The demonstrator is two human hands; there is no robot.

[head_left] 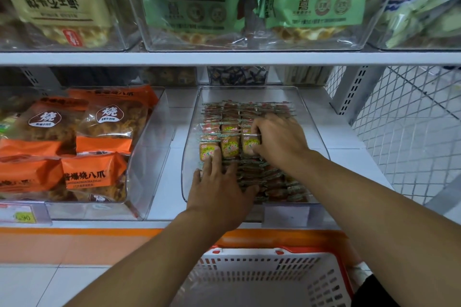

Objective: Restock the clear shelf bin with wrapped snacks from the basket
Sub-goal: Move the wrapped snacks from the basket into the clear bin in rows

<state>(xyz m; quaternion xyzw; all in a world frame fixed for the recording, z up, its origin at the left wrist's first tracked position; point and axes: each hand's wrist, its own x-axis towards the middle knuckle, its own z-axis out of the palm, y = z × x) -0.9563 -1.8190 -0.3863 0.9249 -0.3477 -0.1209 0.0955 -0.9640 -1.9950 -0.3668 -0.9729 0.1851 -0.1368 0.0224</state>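
Both your hands are in the clear bin [309, 117] on the shelf [349, 157]. Your left hand [219, 187] lies flat, fingers spread, on the snacks [229, 129] at the bin's 7 o'clock. Your right hand [279, 139] pinches one snack [249, 143] at centre. The basket [249, 279] sits at 6 o'clock below.

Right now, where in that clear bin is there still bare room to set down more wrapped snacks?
The clear bin has a bare strip along its back wall, behind the rear row of wrapped snacks. The middle and front are crowded: packets fill them side to side, with the left hand resting on the front rows and the right hand pinching a packet mid-bin.
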